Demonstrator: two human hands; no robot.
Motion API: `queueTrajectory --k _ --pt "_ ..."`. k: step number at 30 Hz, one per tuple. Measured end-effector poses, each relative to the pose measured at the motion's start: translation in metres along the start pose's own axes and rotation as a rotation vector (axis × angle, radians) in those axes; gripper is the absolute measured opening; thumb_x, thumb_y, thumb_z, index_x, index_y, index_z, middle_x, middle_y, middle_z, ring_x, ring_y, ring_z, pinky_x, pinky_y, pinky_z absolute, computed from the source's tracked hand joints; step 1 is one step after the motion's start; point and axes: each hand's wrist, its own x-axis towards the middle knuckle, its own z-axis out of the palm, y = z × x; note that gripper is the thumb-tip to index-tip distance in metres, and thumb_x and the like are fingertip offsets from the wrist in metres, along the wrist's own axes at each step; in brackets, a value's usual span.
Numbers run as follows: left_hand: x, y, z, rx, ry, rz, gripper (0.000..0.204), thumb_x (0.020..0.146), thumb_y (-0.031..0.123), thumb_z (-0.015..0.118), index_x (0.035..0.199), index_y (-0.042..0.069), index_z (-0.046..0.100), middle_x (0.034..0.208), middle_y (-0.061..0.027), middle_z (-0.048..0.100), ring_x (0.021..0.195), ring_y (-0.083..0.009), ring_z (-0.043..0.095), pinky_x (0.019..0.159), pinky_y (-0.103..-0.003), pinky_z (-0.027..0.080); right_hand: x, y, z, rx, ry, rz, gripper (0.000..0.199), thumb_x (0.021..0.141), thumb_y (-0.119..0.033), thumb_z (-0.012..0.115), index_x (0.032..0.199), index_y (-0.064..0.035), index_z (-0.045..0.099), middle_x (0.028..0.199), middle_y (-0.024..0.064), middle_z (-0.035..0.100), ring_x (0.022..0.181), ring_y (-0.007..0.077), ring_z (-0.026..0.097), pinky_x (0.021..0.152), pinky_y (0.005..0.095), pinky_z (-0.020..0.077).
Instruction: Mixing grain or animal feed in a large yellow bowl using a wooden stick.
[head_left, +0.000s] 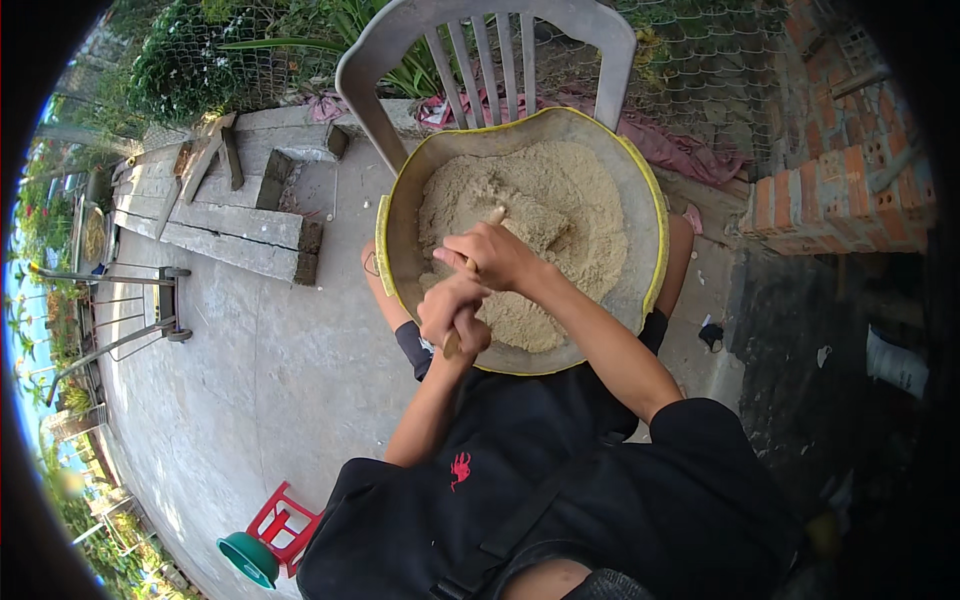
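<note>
Both my hands are closed around one wooden stick (452, 346), which slants from near my body out over the tub. My left hand (455, 312) grips its near end, and my right hand (496, 256) holds it farther along. The stick's far tip shows just past my right hand, at the pale beige, coarse powdery meal (590, 215); whether its end is buried there, I cannot tell. This meal lies heaped in a wide tub with a yellow rim (655, 200). My legs show on either side of the tub.
A grey plastic chair (610, 60) stands behind the tub. Concrete beams (220, 235) lie at the left, with a hand cart (160, 300) beyond. A red stool (285, 525) and a green basin (248, 560) are at the lower left. Hollow bricks (840, 205) rise at the right.
</note>
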Motion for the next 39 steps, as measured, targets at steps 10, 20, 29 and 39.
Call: queueTrajectory --k 10,20,29,39 --pt "0.003 0.032 0.010 -0.317 -0.037 -0.361 0.020 0.080 -0.006 0.041 0.075 -0.004 0.060 0.055 -0.0062 0.055 0.044 -0.0080 0.043 0.043 -0.022 0.034 -0.056 -0.019 -0.007 0.059 -0.035 0.265 0.019 0.084 -0.018 0.060 0.075 -0.0019 0.054 0.069 0.0201 0.060 0.067 0.0426 0.058 0.057 0.0484 0.0442" --pt "-0.001 0.003 0.002 0.000 -0.232 -0.012 0.020 0.084 0.000 0.040 0.073 -0.003 0.057 0.062 -0.0108 0.060 0.047 -0.0111 0.049 0.047 -0.024 0.041 -0.020 0.005 0.003 0.102 -0.080 0.093 0.032 0.089 -0.024 0.058 0.071 0.0012 0.055 0.070 0.0228 0.062 0.071 0.0436 0.061 0.063 0.0507 0.0465" --pt "-0.015 0.021 -0.010 -0.164 -0.141 -0.282 0.019 0.080 -0.005 0.044 0.071 -0.001 0.060 0.059 -0.0080 0.059 0.042 -0.0093 0.047 0.042 -0.023 0.035 -0.062 -0.024 0.004 0.098 -0.004 0.286 0.031 0.092 -0.019 0.057 0.072 0.0023 0.049 0.066 0.0219 0.057 0.065 0.0415 0.057 0.057 0.0476 0.0423" --pt "0.002 -0.027 -0.011 0.058 -0.150 0.027 0.020 0.081 0.002 0.041 0.073 -0.005 0.058 0.059 -0.0104 0.057 0.048 -0.0139 0.051 0.049 -0.025 0.041 0.015 0.018 0.018 0.061 -0.118 -0.084 0.025 0.085 -0.023 0.061 0.073 -0.0004 0.056 0.074 0.0191 0.065 0.075 0.0417 0.062 0.067 0.0510 0.0467"
